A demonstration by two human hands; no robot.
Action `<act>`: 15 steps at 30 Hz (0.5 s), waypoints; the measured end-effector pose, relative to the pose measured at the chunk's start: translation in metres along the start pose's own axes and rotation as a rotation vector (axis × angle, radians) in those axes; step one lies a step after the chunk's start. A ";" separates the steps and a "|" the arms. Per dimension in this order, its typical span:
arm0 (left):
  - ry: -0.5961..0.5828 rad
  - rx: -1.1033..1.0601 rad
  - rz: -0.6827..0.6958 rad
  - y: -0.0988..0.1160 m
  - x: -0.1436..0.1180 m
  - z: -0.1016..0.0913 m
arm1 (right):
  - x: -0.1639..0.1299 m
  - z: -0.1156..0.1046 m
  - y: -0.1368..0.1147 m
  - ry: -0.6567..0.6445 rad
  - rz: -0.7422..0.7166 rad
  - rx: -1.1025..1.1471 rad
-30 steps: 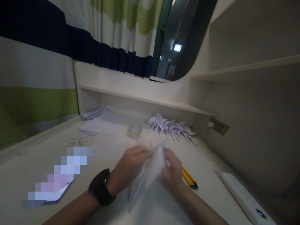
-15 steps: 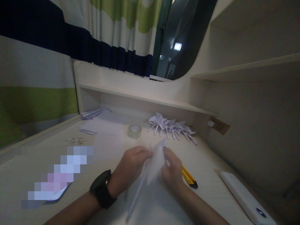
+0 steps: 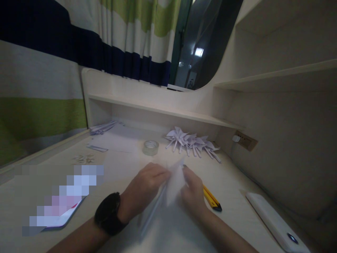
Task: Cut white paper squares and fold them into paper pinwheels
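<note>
A white paper pinwheel (image 3: 176, 186), blurred by motion, is between my two hands above the desk. My left hand (image 3: 149, 188), with a black watch on its wrist, pinches it near its centre. From there a rolled paper stick (image 3: 152, 214) slants down toward me. My right hand (image 3: 194, 189) has its fingers curled at the pinwheel's right edge; the fingertips are partly hidden behind the paper. Just beyond the right hand lies a yellow utility knife (image 3: 212, 198) with a black end.
Finished paper pinwheels (image 3: 193, 142) lie in a row at the back. A tape roll (image 3: 150, 147) sits left of them, near paper sheets (image 3: 118, 138) and rolled paper sticks (image 3: 105, 127). Small pale bits (image 3: 83, 159) and a phone (image 3: 63, 218) are left; a white case (image 3: 276, 221) is right.
My left hand and wrist have turned slightly, and the pinwheel's stick has shifted a little. The right hand has hardly moved. The pinwheel stays between both hands.
</note>
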State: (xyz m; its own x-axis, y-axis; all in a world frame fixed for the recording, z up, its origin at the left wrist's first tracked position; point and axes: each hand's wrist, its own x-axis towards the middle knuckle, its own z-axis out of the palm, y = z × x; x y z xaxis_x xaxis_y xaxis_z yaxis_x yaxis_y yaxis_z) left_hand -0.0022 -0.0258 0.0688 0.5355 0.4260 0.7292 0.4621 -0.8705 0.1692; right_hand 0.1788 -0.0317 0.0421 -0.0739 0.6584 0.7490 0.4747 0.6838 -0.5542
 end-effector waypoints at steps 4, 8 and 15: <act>-0.028 -0.208 -0.110 -0.006 0.002 0.005 | -0.003 -0.002 0.013 0.026 -0.278 -0.125; 0.001 -0.367 -0.209 -0.009 0.003 0.007 | -0.004 -0.003 0.018 0.057 -0.470 -0.211; -0.039 -0.138 -0.067 0.001 -0.003 0.012 | 0.004 -0.004 -0.008 0.030 -0.058 -0.022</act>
State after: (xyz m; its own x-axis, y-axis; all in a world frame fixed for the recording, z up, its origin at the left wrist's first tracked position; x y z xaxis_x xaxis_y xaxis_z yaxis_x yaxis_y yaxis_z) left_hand 0.0057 -0.0247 0.0591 0.5349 0.4915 0.6873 0.3978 -0.8641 0.3084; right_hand 0.1782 -0.0363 0.0508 -0.0752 0.6080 0.7904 0.4895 0.7131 -0.5019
